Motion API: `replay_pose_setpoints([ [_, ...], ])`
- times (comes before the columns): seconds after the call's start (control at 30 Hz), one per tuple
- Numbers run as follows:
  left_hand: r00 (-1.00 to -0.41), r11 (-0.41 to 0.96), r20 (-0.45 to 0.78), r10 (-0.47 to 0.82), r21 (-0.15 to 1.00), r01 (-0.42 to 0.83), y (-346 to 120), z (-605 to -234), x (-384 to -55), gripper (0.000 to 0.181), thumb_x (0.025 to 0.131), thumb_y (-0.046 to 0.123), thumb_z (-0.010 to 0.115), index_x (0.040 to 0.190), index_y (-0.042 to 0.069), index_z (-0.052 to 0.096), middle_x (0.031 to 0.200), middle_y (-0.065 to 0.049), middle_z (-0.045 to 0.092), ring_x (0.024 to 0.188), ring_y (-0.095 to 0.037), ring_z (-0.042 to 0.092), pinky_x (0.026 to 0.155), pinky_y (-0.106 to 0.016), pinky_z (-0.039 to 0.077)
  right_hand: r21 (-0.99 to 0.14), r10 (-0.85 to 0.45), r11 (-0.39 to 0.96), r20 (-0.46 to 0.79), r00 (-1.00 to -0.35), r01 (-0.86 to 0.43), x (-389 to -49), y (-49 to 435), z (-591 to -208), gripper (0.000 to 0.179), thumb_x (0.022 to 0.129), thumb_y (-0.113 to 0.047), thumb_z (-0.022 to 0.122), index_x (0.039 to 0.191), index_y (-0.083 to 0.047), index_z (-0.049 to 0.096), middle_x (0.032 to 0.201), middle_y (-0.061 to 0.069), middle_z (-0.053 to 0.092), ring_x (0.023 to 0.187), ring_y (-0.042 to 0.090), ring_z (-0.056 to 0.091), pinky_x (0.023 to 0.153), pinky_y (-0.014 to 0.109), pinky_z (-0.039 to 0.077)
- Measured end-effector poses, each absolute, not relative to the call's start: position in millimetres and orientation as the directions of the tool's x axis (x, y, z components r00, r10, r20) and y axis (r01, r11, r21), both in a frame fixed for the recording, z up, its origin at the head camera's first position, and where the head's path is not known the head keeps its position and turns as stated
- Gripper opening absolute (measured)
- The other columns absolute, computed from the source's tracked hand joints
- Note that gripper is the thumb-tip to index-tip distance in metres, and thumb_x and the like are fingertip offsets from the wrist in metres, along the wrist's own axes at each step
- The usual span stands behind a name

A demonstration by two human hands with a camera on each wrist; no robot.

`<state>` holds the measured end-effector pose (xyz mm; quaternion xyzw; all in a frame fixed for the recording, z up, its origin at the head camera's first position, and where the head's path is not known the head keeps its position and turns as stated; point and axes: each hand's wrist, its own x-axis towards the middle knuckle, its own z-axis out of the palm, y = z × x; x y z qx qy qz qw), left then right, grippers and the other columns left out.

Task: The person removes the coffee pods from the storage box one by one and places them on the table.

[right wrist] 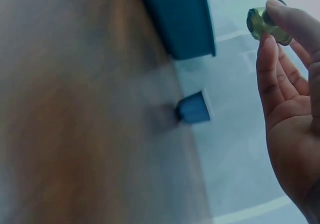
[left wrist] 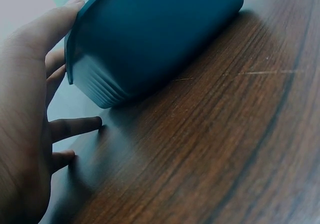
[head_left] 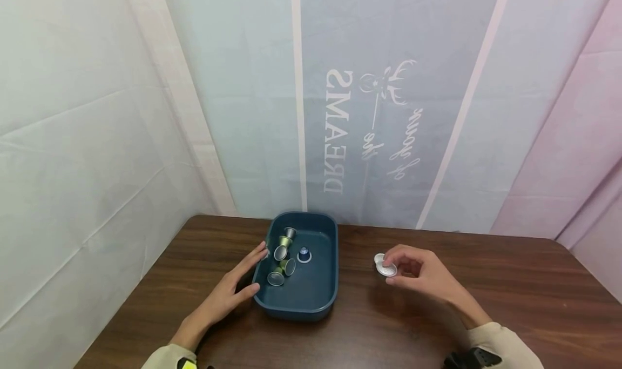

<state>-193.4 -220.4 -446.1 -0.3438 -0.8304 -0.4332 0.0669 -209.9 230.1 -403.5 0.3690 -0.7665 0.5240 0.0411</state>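
A dark blue plastic bin [head_left: 330,272] stands on the table, with several coffee capsules in it. Green and silvery ones [head_left: 276,278] lie along its left side, and a blue capsule [head_left: 303,254] sits near the middle. My left hand [head_left: 221,299] rests at the bin's left rim, fingers spread and fairly straight, thumb touching the edge. To the right of the bin, my right hand [head_left: 423,274] pinches a green coffee capsule [right wrist: 256,24] between thumb and fingertips, its silver lid facing up. Just past it, a blue capsule [right wrist: 195,108] stands on the table, partly covered in the head view.
The brown wood-grain table [head_left: 534,282] runs up to a hanging cloth [head_left: 262,115] with mirrored lettering at the back. More pale cloth [head_left: 87,142] hangs on the left side. The bin's raised walls stand between both hands.
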Motion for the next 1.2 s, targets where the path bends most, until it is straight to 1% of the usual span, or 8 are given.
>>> replay_pose_setpoints([
  [0.2, -0.75, 0.388, 0.415, 0.515, 0.667, 0.636, -221, -447, -193, 0.063, 0.092, 0.003, 0.056, 0.15, 0.01, 0.031, 0.158, -0.005, 0.018, 0.142, -0.025, 0.021, 0.102, -0.063, 0.026, -0.767, -0.514, 0.196, 0.45, -0.73, -0.611, -206, 239, -419, 0.029, 0.076, 0.001, 0.078, 0.1, -0.01, 0.066, 0.104, 0.008, 0.063, 0.078, 0.014, 0.062, 0.061, 0.026, 0.051],
  [0.4, -0.747, 0.383, 0.422, 0.514, 0.666, 0.64, -221, -447, -192, 0.063, 0.092, 0.003, 0.055, 0.15, 0.009, 0.031, 0.158, -0.005, 0.018, 0.142, -0.025, 0.021, 0.101, -0.064, 0.026, -0.759, -0.497, 0.189, 0.473, -0.728, -0.622, -204, 239, -431, 0.03, 0.075, 0.001, 0.079, 0.1, -0.01, 0.066, 0.102, 0.01, 0.064, 0.077, 0.016, 0.061, 0.06, 0.026, 0.051],
  [0.57, -0.745, 0.386, 0.427, 0.513, 0.66, 0.644, -222, -448, -192, 0.063, 0.092, 0.003, 0.055, 0.15, 0.01, 0.031, 0.158, -0.007, 0.018, 0.142, -0.026, 0.021, 0.102, -0.061, 0.027, -0.78, -0.47, 0.198, 0.456, -0.756, -0.594, -204, 238, -441, 0.028, 0.074, -0.002, 0.08, 0.098, -0.01, 0.067, 0.1, 0.01, 0.064, 0.076, 0.016, 0.062, 0.06, 0.026, 0.052],
  [0.63, -0.746, 0.389, 0.428, 0.511, 0.659, 0.644, -222, -448, -191, 0.064, 0.092, 0.003, 0.056, 0.15, 0.011, 0.031, 0.158, -0.008, 0.019, 0.142, -0.026, 0.022, 0.102, -0.062, 0.027, -0.789, -0.455, 0.214, 0.442, -0.773, -0.576, -204, 238, -445, 0.027, 0.074, -0.003, 0.081, 0.097, -0.01, 0.067, 0.1, 0.009, 0.064, 0.076, 0.015, 0.062, 0.06, 0.026, 0.052],
  [0.7, -0.748, 0.392, 0.428, 0.508, 0.658, 0.643, -222, -447, -191, 0.064, 0.091, 0.003, 0.056, 0.15, 0.012, 0.031, 0.158, -0.008, 0.019, 0.142, -0.025, 0.022, 0.101, -0.063, 0.027, -0.786, -0.451, 0.226, 0.439, -0.777, -0.575, -203, 239, -448, 0.028, 0.074, -0.002, 0.081, 0.097, -0.01, 0.067, 0.099, 0.008, 0.064, 0.075, 0.015, 0.062, 0.06, 0.026, 0.052],
  [0.93, -0.745, 0.39, 0.421, 0.516, 0.66, 0.643, -221, -447, -193, 0.064, 0.092, 0.005, 0.056, 0.15, 0.013, 0.031, 0.158, -0.006, 0.018, 0.142, -0.025, 0.022, 0.099, -0.066, 0.026, -0.749, -0.448, 0.235, 0.482, -0.753, -0.619, -193, 234, -439, 0.028, 0.072, 0.004, 0.08, 0.096, -0.003, 0.067, 0.094, 0.011, 0.064, 0.072, 0.019, 0.061, 0.058, 0.027, 0.052],
  [1.03, -0.745, 0.388, 0.423, 0.516, 0.66, 0.644, -221, -449, -193, 0.064, 0.092, 0.004, 0.056, 0.15, 0.013, 0.031, 0.158, -0.007, 0.018, 0.142, -0.025, 0.022, 0.101, -0.063, 0.026, -0.749, -0.45, 0.244, 0.476, -0.756, -0.617, -190, 231, -433, 0.027, 0.072, 0.004, 0.08, 0.095, -0.003, 0.067, 0.093, 0.011, 0.064, 0.072, 0.019, 0.061, 0.057, 0.027, 0.052],
  [1.2, -0.735, 0.38, 0.433, 0.521, 0.654, 0.654, -222, -450, -194, 0.063, 0.093, 0.004, 0.056, 0.15, 0.009, 0.03, 0.158, -0.008, 0.018, 0.142, -0.026, 0.022, 0.106, -0.053, 0.027, -0.744, -0.454, 0.266, 0.464, -0.76, -0.613, -188, 230, -431, 0.028, 0.071, 0.003, 0.081, 0.095, -0.004, 0.067, 0.092, 0.011, 0.064, 0.071, 0.02, 0.061, 0.056, 0.027, 0.052],
])
